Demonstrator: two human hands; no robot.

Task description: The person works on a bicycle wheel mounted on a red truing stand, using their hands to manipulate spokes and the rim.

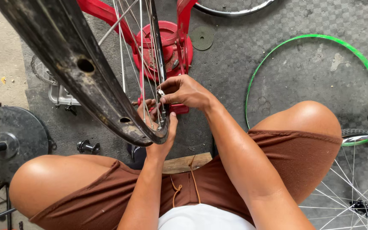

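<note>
Seated low over the mat, the person has a wheel rim standing upright in a red stand, and both hands are right at its lowest edge. The left hand comes up from below, palm under the rim, fingers curled around the metal and through the spokes, gripping it firmly. The right hand reaches in from the other side, fingers pinched together on a small silver tool set against the rim's inner edge (too small to tell exactly what it is). The rim itself rises dark and scuffed toward the camera, its holes showing. On the mat to the right lies a green hoop, and beside the right knee a second spoked wheel with its tyre on. To the left, a round grey disc sits on the floor, with a small black hub near the left knee. A wooden block rests between the legs.
</note>
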